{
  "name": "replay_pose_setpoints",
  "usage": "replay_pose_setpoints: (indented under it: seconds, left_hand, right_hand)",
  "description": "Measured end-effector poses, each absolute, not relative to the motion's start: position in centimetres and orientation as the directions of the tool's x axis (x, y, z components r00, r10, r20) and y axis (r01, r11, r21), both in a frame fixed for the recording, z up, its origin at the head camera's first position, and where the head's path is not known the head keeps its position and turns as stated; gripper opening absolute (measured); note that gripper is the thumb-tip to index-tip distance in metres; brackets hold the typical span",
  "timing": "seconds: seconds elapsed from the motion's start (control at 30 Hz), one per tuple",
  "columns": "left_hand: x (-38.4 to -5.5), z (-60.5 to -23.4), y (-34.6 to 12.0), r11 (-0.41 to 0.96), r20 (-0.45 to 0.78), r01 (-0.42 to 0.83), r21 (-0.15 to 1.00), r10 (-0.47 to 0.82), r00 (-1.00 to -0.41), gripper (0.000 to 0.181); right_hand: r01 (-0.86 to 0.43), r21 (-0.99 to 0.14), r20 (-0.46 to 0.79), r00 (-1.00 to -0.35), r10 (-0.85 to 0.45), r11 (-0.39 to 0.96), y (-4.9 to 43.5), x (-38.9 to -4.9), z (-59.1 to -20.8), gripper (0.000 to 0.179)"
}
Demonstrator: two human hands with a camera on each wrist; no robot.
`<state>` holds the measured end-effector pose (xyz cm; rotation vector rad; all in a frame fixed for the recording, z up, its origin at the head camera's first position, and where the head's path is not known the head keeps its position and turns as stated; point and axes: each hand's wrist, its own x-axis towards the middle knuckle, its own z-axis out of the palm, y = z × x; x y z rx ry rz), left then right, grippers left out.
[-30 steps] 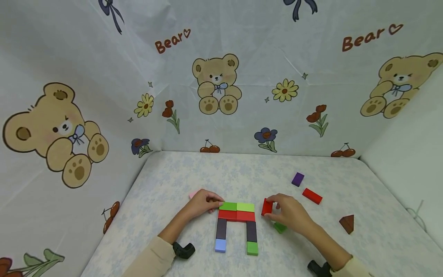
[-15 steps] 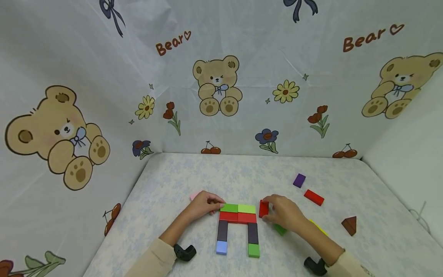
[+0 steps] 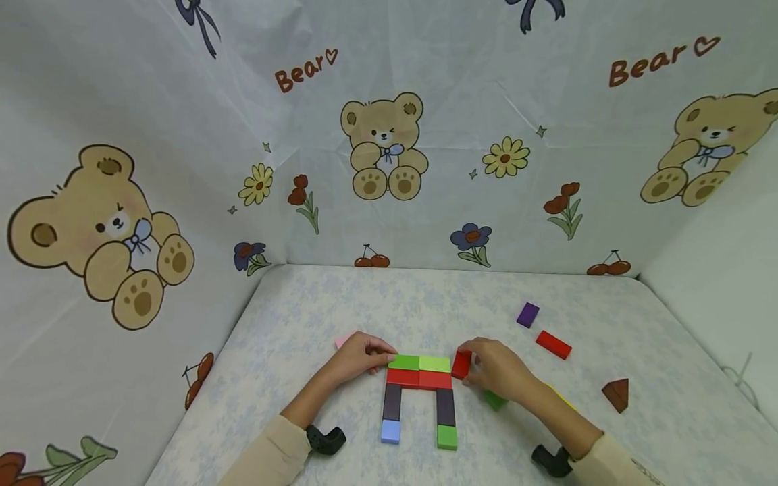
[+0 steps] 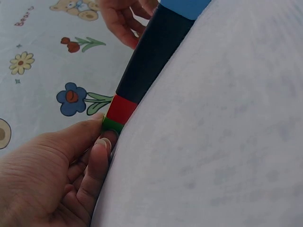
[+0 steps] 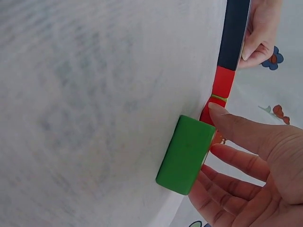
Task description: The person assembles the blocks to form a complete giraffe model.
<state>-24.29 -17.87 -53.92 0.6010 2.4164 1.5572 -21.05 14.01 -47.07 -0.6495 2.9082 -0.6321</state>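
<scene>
Flat blocks form an arch on the table in the head view. Its top row has a green block and a light green block, above two red ones. Dark legs end in a blue block and a green one. My left hand pinches the top green block's left end between thumb and finger. To the arch's right, my right hand grips a separate red block by its ends, beside the light green block. The right wrist view shows that red block partly behind my thumb.
Near my right hand lie a green block and a yellow piece, partly hidden by the arm. Farther right are a purple block, a red block and a brown triangular piece. A pink piece lies behind my left hand.
My right hand has moved the red block left, up close to the arch's right end. The left hand keeps its place on the green block. The yellow piece has come into view.
</scene>
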Motion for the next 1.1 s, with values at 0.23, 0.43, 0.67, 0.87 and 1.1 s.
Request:
replay_pose_setpoints:
  seconds: [0.23, 0.43, 0.67, 0.87, 1.1]
  left_hand:
    - [-24.4, -53.9, -17.9, 0.372, 0.038, 0.222, 0.901, 0.443, -0.896, 0.013]
    - [-24.4, -53.9, -17.8, 0.367, 0.039, 0.222, 0.903, 0.446, -0.894, 0.014]
    - [-24.3, -53.9, -17.9, 0.37, 0.039, 0.221, 0.902, 0.441, -0.897, 0.013]
    - [-24.3, -53.9, -17.8, 0.379, 0.037, 0.221, 0.899, 0.437, -0.899, 0.013]
    - [-24.2, -53.6, -17.9, 0.389, 0.038, 0.228, 0.893, 0.438, -0.898, 0.013]
  right_hand:
    - [-0.362, -0.422, -0.021, -0.913, -0.408, 0.831, 13.8, -21.0, -47.0, 0.051]
    - [-0.342, -0.425, -0.036, -0.919, -0.393, 0.838, 13.6, -21.1, -46.9, 0.052]
    - [-0.342, -0.434, -0.057, -0.913, -0.404, 0.834, 14.0, -20.9, -46.4, 0.054]
    - [-0.305, -0.425, -0.098, -0.921, -0.378, 0.853, 16.0, -20.5, -45.0, 0.06]
    - [-0.356, -0.406, -0.056, -0.909, -0.412, 0.842, 20.4, -19.1, -43.3, 0.052]
